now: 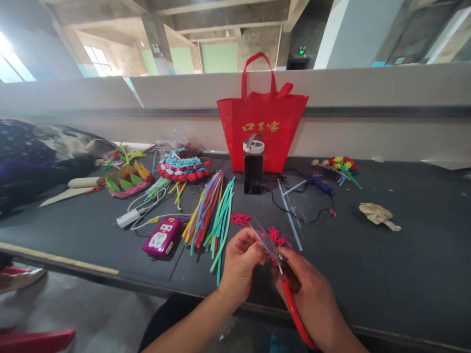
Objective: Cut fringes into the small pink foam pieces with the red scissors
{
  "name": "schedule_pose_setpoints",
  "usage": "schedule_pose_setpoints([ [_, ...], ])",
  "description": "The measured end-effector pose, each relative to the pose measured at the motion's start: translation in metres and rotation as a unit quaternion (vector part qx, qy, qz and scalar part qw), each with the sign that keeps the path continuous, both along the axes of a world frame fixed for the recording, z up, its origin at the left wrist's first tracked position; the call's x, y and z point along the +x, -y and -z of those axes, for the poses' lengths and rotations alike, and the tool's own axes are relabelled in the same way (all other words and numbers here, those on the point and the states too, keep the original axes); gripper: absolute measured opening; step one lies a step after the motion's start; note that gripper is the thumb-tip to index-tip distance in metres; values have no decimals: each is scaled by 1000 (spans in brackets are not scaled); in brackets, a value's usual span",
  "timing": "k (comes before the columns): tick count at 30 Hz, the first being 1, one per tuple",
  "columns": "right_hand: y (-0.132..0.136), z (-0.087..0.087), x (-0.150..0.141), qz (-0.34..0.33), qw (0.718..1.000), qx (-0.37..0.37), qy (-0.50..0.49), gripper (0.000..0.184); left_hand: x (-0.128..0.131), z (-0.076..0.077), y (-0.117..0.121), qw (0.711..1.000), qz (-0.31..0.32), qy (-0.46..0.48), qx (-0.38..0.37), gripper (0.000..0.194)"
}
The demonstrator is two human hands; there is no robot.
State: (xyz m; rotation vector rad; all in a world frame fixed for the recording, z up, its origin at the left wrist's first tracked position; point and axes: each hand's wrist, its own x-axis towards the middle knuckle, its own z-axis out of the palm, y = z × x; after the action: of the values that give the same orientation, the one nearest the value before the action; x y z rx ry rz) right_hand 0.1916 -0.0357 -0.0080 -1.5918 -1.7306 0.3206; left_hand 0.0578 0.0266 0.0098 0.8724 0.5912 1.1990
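My right hand (312, 289) is wrapped around a pair of scissors (294, 306) with red handles, the blades pointing away to the upper left. Close beside the blades, my left hand (241, 262) is closed in a pinch; whatever its fingertips hold is too small to make out. Short red pieces (241, 218) lie in a small heap just beyond my left hand, and more red cut pieces (275, 237) are spread under and behind the scissors. Left of my hands rests a bundle of coloured pipe cleaners (206, 211), several turquoise ones on its near side.
A red bag (263, 110) stands at the back, a phone (253, 174) upright before it. To the right are clear sticks (290, 215), a blue glue gun (320, 184) and crumpled paper (377, 214). A purple power socket (162, 238) and fluffy crafts (184, 164) sit left.
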Motion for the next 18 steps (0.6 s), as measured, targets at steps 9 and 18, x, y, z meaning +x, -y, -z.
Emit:
schedule_pose_setpoints([
  [9,2,10,6,-10,1000,11,-13,38,1,-1,4,1000,0,-6,-18,18],
  [18,2,17,7,-10,999,29,13,41,2,-5,6,1000,0,8,-25,16],
])
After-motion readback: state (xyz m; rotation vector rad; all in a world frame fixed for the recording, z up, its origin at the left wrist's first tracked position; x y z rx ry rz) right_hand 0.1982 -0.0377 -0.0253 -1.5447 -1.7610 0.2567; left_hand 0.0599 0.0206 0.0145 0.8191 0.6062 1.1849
